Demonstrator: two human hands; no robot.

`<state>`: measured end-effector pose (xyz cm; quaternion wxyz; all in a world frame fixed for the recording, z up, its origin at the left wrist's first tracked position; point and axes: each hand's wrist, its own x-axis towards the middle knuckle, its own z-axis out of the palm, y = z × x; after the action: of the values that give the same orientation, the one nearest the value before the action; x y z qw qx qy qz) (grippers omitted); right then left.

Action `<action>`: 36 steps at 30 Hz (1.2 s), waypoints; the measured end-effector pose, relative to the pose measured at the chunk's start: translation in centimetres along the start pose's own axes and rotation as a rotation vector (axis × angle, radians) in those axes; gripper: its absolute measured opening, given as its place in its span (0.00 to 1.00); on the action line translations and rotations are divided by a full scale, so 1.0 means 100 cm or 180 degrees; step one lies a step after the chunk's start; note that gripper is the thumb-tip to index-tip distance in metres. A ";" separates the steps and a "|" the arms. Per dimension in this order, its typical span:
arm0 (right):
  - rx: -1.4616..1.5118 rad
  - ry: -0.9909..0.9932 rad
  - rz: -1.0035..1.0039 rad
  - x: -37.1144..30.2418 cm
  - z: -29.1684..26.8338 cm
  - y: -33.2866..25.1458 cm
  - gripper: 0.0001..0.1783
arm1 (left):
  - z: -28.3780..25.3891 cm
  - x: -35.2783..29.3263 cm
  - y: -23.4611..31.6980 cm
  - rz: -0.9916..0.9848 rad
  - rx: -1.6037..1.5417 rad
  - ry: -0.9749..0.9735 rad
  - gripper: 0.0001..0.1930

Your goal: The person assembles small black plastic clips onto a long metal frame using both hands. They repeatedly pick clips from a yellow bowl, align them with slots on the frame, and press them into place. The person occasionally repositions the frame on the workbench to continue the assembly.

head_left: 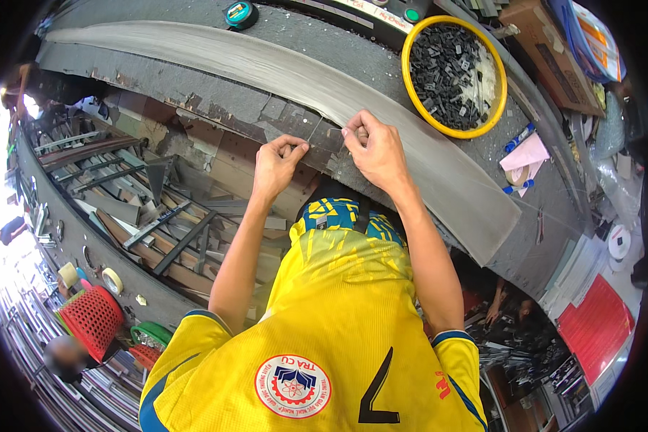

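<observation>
A long grey strip of fine mesh-like material (266,68) lies lengthwise along the dark workbench (259,111). At its near edge, about the middle, my left hand (277,167) is closed in a pinch. A thin pale thread (315,130) runs from the strip's edge down to these fingertips. My right hand (379,151) is a little to the right and also closed, thumb against bent fingers, right beside the strip's edge. Whatever its fingertips hold is too small to make out. Both hands are over the bench's front edge, a short gap apart.
A yellow basin (502,101) of small black and white plastic parts stands back right, near a cardboard box (554,54). Blue markers (520,137) and pink paper (529,155) lie at right, a tape measure (240,14) far left. Metal offcuts (147,227) fill a rack at left, beside a red basket (91,320).
</observation>
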<state>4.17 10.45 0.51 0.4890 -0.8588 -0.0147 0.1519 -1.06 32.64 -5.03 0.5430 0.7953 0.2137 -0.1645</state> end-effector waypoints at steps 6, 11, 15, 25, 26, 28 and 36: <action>-0.0067 -0.0114 0.0076 0.019 0.000 0.015 0.08 | 0.012 -0.006 0.018 0.0218 0.0658 0.0451 0.08; 0.0090 -0.0048 0.0012 0.023 0.005 0.025 0.09 | 0.021 -0.001 0.026 0.0508 0.0856 0.0659 0.08; 0.0081 -0.0125 0.0030 0.025 0.003 0.023 0.08 | 0.024 0.007 0.029 0.0365 0.0720 0.0547 0.08; -0.0408 -0.0413 -0.0366 0.028 0.006 0.007 0.09 | -0.002 0.015 0.024 -0.0016 0.0261 -0.0249 0.10; -0.0432 -0.0436 -0.0360 0.027 0.009 0.008 0.09 | -0.001 0.017 0.023 0.0042 0.0240 -0.0222 0.09; -0.0408 -0.0420 -0.0407 0.027 0.015 0.010 0.08 | 0.000 0.017 0.023 -0.0098 0.0121 -0.0215 0.09; -0.0687 -0.0421 -0.0393 0.029 0.029 0.008 0.09 | 0.000 0.019 0.029 -0.0212 0.0040 -0.0220 0.09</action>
<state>6.06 12.93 -2.26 0.4003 -0.8920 -0.1160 0.1753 2.01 32.03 -3.67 0.5393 0.7849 0.2201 -0.2112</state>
